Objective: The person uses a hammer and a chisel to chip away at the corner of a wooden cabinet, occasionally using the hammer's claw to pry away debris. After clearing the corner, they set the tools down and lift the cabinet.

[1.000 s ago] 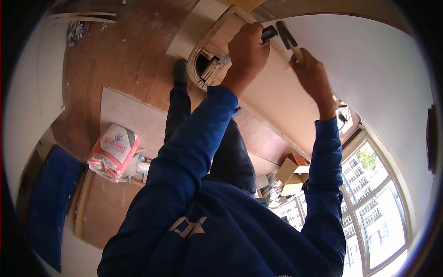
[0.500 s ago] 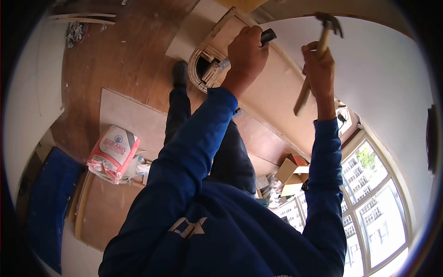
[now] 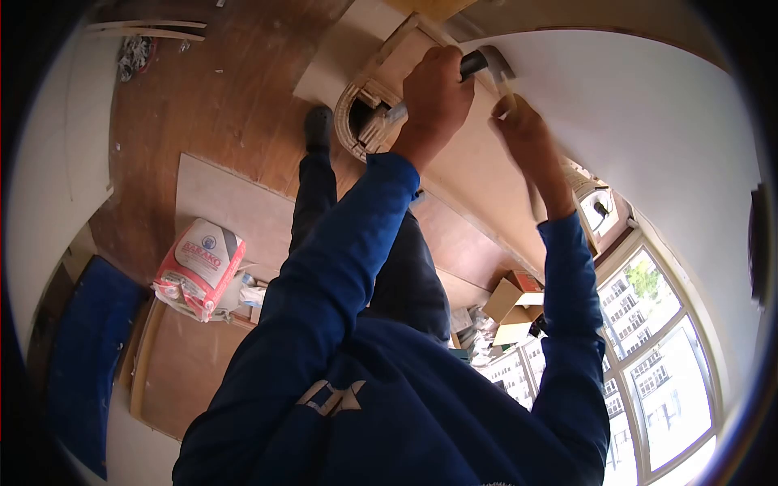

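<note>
Red-white bag (image 3: 198, 266) lying far left, well apart from hands. Left hand (image 3: 438, 85) wrapping tight round chisel (image 3: 394, 111), blade pointing into curved wooden frame (image 3: 350, 134) at edge of panel (image 3: 478, 174). Hammer (image 3: 496, 65) head touching chisel's dark handle end. Right hand (image 3: 525, 134) clenching hammer handle, bit blurry tho. Cardboard box (image 3: 512, 301) and window (image 3: 656, 381) sitting lower right.

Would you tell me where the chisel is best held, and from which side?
Around the chisel handle's middle, from the side, as the left hand does: the dark butt sticks out past the fist, clear for the hammer.
</note>
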Action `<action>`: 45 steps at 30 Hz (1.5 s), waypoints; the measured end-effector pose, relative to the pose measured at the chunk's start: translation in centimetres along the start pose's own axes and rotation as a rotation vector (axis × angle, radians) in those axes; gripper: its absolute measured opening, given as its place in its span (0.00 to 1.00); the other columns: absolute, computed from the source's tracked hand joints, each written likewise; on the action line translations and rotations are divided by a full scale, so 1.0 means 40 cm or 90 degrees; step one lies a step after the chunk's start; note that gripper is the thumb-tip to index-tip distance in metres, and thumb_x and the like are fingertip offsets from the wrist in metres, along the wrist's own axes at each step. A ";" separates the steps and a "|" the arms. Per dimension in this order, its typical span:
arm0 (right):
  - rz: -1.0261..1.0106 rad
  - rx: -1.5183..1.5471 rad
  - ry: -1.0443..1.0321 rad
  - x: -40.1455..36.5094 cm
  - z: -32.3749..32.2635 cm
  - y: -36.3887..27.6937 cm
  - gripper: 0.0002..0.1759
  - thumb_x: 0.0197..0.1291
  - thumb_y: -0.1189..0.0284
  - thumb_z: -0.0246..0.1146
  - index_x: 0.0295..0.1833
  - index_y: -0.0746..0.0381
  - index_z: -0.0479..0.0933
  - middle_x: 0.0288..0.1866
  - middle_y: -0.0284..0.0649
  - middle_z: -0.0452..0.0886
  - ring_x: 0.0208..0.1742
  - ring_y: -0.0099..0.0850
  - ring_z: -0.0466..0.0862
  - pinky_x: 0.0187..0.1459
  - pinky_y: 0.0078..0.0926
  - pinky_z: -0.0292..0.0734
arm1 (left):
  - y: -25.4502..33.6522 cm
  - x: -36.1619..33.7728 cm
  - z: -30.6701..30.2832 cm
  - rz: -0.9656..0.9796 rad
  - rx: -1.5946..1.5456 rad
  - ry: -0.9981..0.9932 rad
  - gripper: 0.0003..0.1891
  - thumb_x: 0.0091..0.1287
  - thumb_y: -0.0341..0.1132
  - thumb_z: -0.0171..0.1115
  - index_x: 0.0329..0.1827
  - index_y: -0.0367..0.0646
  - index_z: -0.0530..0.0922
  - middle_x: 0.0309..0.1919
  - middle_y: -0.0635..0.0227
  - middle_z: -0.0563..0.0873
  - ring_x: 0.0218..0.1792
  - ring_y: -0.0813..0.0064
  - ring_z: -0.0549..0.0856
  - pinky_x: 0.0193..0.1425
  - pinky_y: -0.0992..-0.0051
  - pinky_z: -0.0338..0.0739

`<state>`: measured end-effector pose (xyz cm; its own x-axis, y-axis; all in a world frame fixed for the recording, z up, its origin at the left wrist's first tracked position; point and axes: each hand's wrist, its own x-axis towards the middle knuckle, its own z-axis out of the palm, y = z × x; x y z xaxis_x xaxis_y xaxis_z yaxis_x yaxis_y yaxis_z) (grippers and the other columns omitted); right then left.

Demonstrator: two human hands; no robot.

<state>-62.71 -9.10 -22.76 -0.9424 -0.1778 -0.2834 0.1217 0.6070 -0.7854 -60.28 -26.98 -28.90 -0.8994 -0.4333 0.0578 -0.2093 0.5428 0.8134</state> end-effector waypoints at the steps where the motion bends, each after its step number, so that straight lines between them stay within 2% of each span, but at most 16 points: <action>1: -0.113 -0.231 -0.159 -0.008 0.003 -0.002 0.13 0.65 0.69 0.72 0.48 0.62 0.79 0.32 0.46 0.83 0.35 0.45 0.86 0.40 0.42 0.80 | -0.003 0.002 0.001 -0.004 0.000 0.005 0.08 0.62 0.35 0.71 0.35 0.43 0.79 0.35 0.58 0.85 0.39 0.47 0.86 0.41 0.51 0.80; 2: -0.131 -0.229 -0.154 0.010 -0.029 -0.002 0.11 0.66 0.68 0.71 0.48 0.62 0.79 0.32 0.50 0.81 0.36 0.53 0.85 0.40 0.43 0.80 | -0.004 -0.012 -0.004 -0.012 -0.001 0.006 0.09 0.62 0.35 0.71 0.35 0.43 0.79 0.35 0.58 0.85 0.39 0.47 0.86 0.41 0.51 0.80; 6: 0.033 -0.144 -0.043 0.046 -0.040 -0.051 0.09 0.67 0.70 0.70 0.47 0.61 0.79 0.26 0.42 0.80 0.27 0.36 0.84 0.33 0.38 0.78 | -0.003 -0.009 -0.006 -0.003 0.036 -0.034 0.08 0.61 0.33 0.72 0.39 0.44 0.80 0.38 0.58 0.86 0.37 0.47 0.89 0.39 0.50 0.84; 8: 0.132 0.169 0.141 0.055 -0.013 -0.023 0.09 0.67 0.70 0.69 0.48 0.61 0.79 0.28 0.40 0.80 0.28 0.27 0.83 0.32 0.36 0.76 | 0.001 -0.017 -0.007 -0.009 0.006 -0.011 0.09 0.63 0.35 0.71 0.36 0.43 0.79 0.35 0.58 0.85 0.39 0.47 0.87 0.41 0.52 0.81; 9: 0.007 -0.115 0.012 0.055 -0.010 0.059 0.10 0.66 0.71 0.70 0.49 0.62 0.78 0.32 0.43 0.82 0.29 0.37 0.85 0.34 0.37 0.78 | 0.001 -0.027 -0.009 -0.011 0.006 -0.013 0.09 0.63 0.35 0.71 0.36 0.43 0.79 0.35 0.58 0.85 0.39 0.47 0.87 0.41 0.52 0.81; 11: -0.203 -0.295 -0.107 0.001 0.019 0.002 0.11 0.67 0.70 0.70 0.49 0.62 0.78 0.39 0.49 0.84 0.33 0.49 0.86 0.37 0.43 0.80 | -0.003 -0.016 -0.007 -0.035 0.027 -0.020 0.08 0.63 0.35 0.71 0.36 0.43 0.79 0.35 0.58 0.85 0.39 0.48 0.87 0.41 0.52 0.81; 13: -0.122 -0.257 -0.199 0.038 -0.064 -0.061 0.10 0.68 0.69 0.69 0.49 0.61 0.78 0.35 0.53 0.83 0.35 0.53 0.85 0.41 0.44 0.80 | -0.003 -0.021 -0.012 -0.013 0.013 -0.008 0.08 0.63 0.35 0.72 0.36 0.43 0.80 0.35 0.59 0.85 0.39 0.48 0.87 0.41 0.52 0.81; 16: -0.081 -0.243 -0.061 0.064 -0.060 -0.077 0.11 0.68 0.69 0.69 0.49 0.61 0.78 0.31 0.53 0.82 0.34 0.52 0.85 0.40 0.43 0.80 | -0.001 -0.016 -0.011 0.007 0.005 0.000 0.08 0.62 0.34 0.71 0.36 0.44 0.80 0.36 0.58 0.85 0.37 0.48 0.88 0.39 0.51 0.82; 19: 0.193 0.059 0.122 0.047 0.014 -0.048 0.12 0.66 0.67 0.71 0.47 0.62 0.79 0.34 0.55 0.84 0.34 0.54 0.85 0.41 0.43 0.81 | -0.011 -0.020 -0.004 0.004 0.016 -0.002 0.08 0.62 0.33 0.71 0.37 0.44 0.80 0.37 0.57 0.86 0.37 0.48 0.88 0.38 0.51 0.83; 22: -0.115 -0.245 -0.151 0.000 0.010 -0.035 0.11 0.66 0.67 0.70 0.48 0.61 0.80 0.36 0.54 0.85 0.39 0.58 0.85 0.40 0.45 0.81 | -0.015 -0.013 -0.008 0.018 0.011 0.012 0.08 0.62 0.34 0.71 0.37 0.44 0.80 0.36 0.58 0.85 0.37 0.48 0.87 0.39 0.51 0.82; 26: 0.091 -0.170 -0.084 0.023 -0.002 -0.024 0.10 0.67 0.68 0.69 0.48 0.62 0.80 0.39 0.54 0.86 0.43 0.53 0.86 0.41 0.46 0.81 | -0.009 -0.021 -0.017 -0.013 0.006 0.007 0.08 0.63 0.35 0.71 0.35 0.44 0.80 0.34 0.58 0.85 0.37 0.47 0.86 0.40 0.51 0.81; 29: -0.349 -0.338 -0.035 0.003 0.053 0.076 0.11 0.67 0.69 0.70 0.47 0.64 0.80 0.35 0.53 0.85 0.37 0.51 0.87 0.40 0.46 0.82 | -0.011 -0.024 -0.017 -0.004 0.000 0.014 0.08 0.63 0.35 0.71 0.36 0.44 0.79 0.35 0.58 0.85 0.38 0.47 0.86 0.41 0.50 0.80; 32: -0.102 -0.210 -0.131 -0.052 0.013 -0.070 0.10 0.66 0.70 0.70 0.47 0.64 0.79 0.33 0.53 0.83 0.35 0.52 0.85 0.39 0.45 0.81 | -0.022 -0.056 -0.052 0.001 0.013 -0.009 0.08 0.63 0.34 0.71 0.37 0.44 0.79 0.36 0.58 0.84 0.39 0.47 0.86 0.41 0.49 0.79; 37: 0.151 -0.031 0.029 -0.063 -0.046 -0.075 0.10 0.70 0.68 0.68 0.46 0.63 0.79 0.25 0.37 0.77 0.24 0.29 0.80 0.30 0.33 0.78 | 0.062 -0.156 -0.201 -0.016 0.053 -0.101 0.10 0.62 0.32 0.72 0.37 0.44 0.77 0.35 0.59 0.83 0.38 0.49 0.86 0.40 0.51 0.79; 38: 0.116 -0.050 0.031 -0.070 -0.059 -0.039 0.10 0.70 0.66 0.69 0.46 0.61 0.78 0.25 0.30 0.74 0.23 0.20 0.75 0.26 0.27 0.75 | 0.083 -0.163 -0.219 0.002 0.026 -0.142 0.10 0.61 0.32 0.73 0.37 0.44 0.77 0.35 0.59 0.83 0.38 0.49 0.86 0.39 0.52 0.80; 45: 0.230 0.035 0.051 -0.128 -0.039 -0.042 0.11 0.69 0.67 0.69 0.46 0.63 0.78 0.24 0.31 0.73 0.21 0.20 0.74 0.25 0.25 0.74 | 0.075 -0.014 -0.044 0.075 0.013 -0.055 0.11 0.62 0.35 0.75 0.37 0.44 0.79 0.35 0.59 0.85 0.38 0.49 0.88 0.39 0.51 0.83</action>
<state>-58.58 -8.00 -19.11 -0.8569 0.1018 -0.5053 0.4646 0.5772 -0.6716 -59.72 -26.39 -25.48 -0.9478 -0.3025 0.1013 -0.1070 0.6007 0.7922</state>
